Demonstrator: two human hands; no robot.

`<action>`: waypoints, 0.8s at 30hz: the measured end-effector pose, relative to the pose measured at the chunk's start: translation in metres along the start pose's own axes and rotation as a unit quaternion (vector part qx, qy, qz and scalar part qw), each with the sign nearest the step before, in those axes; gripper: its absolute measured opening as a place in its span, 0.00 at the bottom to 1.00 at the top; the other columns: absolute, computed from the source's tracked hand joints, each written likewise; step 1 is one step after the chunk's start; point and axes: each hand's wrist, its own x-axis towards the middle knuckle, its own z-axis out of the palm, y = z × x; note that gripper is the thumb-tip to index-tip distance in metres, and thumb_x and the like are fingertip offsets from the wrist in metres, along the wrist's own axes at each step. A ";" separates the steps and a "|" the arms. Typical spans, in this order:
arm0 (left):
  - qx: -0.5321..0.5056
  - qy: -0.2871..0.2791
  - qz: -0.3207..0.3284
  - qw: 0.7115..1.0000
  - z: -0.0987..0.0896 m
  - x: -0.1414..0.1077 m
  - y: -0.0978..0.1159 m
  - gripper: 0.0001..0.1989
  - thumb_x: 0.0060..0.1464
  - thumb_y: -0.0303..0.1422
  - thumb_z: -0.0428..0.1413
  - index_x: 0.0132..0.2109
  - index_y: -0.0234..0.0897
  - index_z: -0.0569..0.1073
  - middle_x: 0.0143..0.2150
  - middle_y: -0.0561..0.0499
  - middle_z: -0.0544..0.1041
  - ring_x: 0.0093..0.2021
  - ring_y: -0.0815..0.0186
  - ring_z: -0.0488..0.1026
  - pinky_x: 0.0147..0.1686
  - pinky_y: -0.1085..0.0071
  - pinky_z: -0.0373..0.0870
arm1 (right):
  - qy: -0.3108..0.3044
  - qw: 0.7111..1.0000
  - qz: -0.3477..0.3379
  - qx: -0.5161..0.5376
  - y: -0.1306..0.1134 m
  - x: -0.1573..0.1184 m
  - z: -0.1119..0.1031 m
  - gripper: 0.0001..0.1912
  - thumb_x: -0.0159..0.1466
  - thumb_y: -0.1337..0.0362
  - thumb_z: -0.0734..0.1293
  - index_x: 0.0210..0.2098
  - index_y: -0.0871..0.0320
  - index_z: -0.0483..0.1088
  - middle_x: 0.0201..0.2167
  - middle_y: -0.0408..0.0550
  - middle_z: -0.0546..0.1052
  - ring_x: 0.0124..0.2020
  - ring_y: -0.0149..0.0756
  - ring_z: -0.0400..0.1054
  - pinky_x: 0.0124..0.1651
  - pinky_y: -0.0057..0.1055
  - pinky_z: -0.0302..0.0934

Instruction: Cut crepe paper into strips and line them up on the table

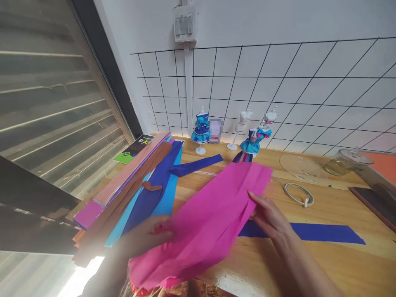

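A large sheet of pink crepe-like paper [210, 214] slants across the middle, held up above the wooden table [334, 268]. My left hand [157, 233] pinches its left edge, with the fingers curled. On the right edge, my right hand [267, 212] grips the sheet between thumb and fingers. Beneath the sheet and my right wrist lies a dark blue strip [328, 233], partly hidden. Left of the sheet is a pile of folded papers: peach [133, 171], brown [117, 206], dark blue [148, 202] and light blue [168, 196].
Small mannequins in blue dresses [201, 131] [254, 142] and a bare one [243, 123] stand near the wall grid. A ring [298, 194], a glass jar [343, 163] and a dark flat device [373, 206] lie on the right. A dark booklet [134, 149] is at the back left.
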 end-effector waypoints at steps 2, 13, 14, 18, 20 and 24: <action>0.010 -0.046 0.002 0.999 -0.007 0.008 0.002 0.14 0.52 0.40 0.52 0.42 0.36 0.73 0.40 0.49 0.75 0.39 0.63 0.70 0.39 0.70 0.66 | 0.029 0.998 -0.051 -0.018 -0.007 -0.017 -0.021 0.08 0.49 0.63 0.73 0.29 0.58 0.74 0.27 0.46 0.77 0.26 0.33 0.70 0.31 0.28 0.67; 0.337 -0.060 0.125 0.931 -0.004 0.094 0.022 0.12 0.57 0.31 0.41 0.33 0.37 0.69 0.33 0.52 0.73 0.35 0.67 0.68 0.36 0.73 0.61 | 0.240 0.935 -0.056 -0.255 0.002 -0.079 -0.136 0.13 0.46 0.56 0.73 0.24 0.59 0.72 0.22 0.46 0.74 0.25 0.33 0.68 0.29 0.26 0.66; 0.359 -0.050 0.134 0.922 -0.002 0.102 0.022 0.13 0.58 0.30 0.41 0.34 0.38 0.69 0.35 0.51 0.74 0.36 0.66 0.69 0.37 0.73 0.62 | 0.256 0.929 -0.067 -0.257 0.002 -0.082 -0.137 0.16 0.46 0.55 0.74 0.29 0.59 0.73 0.24 0.47 0.75 0.27 0.34 0.69 0.30 0.26 0.66; 0.476 -0.006 0.150 0.867 0.009 0.130 0.015 0.14 0.58 0.27 0.40 0.38 0.36 0.70 0.36 0.47 0.74 0.39 0.63 0.70 0.40 0.69 0.62 | 0.266 0.920 -0.119 -0.262 0.005 -0.084 -0.139 0.35 0.46 0.53 0.73 0.50 0.57 0.63 0.27 0.46 0.76 0.28 0.38 0.71 0.29 0.30 0.67; 0.535 0.043 0.158 0.829 0.019 0.135 0.012 0.12 0.57 0.26 0.42 0.39 0.34 0.70 0.38 0.44 0.73 0.42 0.60 0.68 0.43 0.65 0.62 | 0.270 0.891 -0.140 -0.337 0.007 -0.083 -0.147 0.37 0.48 0.51 0.71 0.54 0.58 0.59 0.28 0.46 0.75 0.27 0.38 0.70 0.27 0.31 0.65; 0.579 0.079 0.198 0.787 0.051 0.118 0.009 0.11 0.58 0.30 0.47 0.45 0.33 0.68 0.43 0.42 0.70 0.47 0.57 0.64 0.45 0.61 0.61 | 0.273 0.765 -0.177 -0.556 0.007 -0.087 -0.171 0.27 0.55 0.50 0.64 0.50 0.56 0.64 0.35 0.49 0.74 0.25 0.35 0.68 0.27 0.34 0.64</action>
